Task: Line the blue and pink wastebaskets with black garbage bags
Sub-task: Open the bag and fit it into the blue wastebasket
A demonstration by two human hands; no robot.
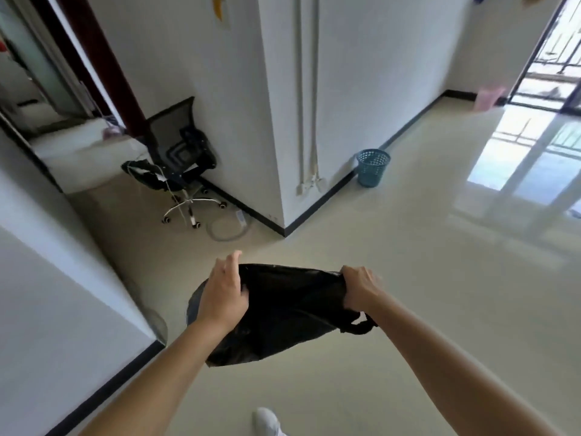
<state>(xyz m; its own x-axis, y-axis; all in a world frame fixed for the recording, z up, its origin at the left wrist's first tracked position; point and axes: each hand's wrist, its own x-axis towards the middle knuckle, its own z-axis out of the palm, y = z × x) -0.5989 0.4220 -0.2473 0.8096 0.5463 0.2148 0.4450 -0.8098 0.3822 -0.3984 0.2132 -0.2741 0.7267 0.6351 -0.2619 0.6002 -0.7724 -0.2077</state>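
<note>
A black garbage bag [283, 313] hangs in the air in front of me, stretched between both hands. My left hand [224, 289] grips its left edge, with the fingers partly lifted. My right hand [361, 286] is closed on the bag's right edge, and a handle loop dangles below it. The blue mesh wastebasket [372, 167] stands on the floor by the white wall, well ahead of the bag. The pink wastebasket [489, 97] stands far off at the back right, near the balcony door.
A white wall corner [284, 215] juts out ahead of me. A black office chair [179, 162] and a coiled hose [229, 229] sit to its left. A white wall [63, 278] is close on my left. My white shoe [267, 421] shows below.
</note>
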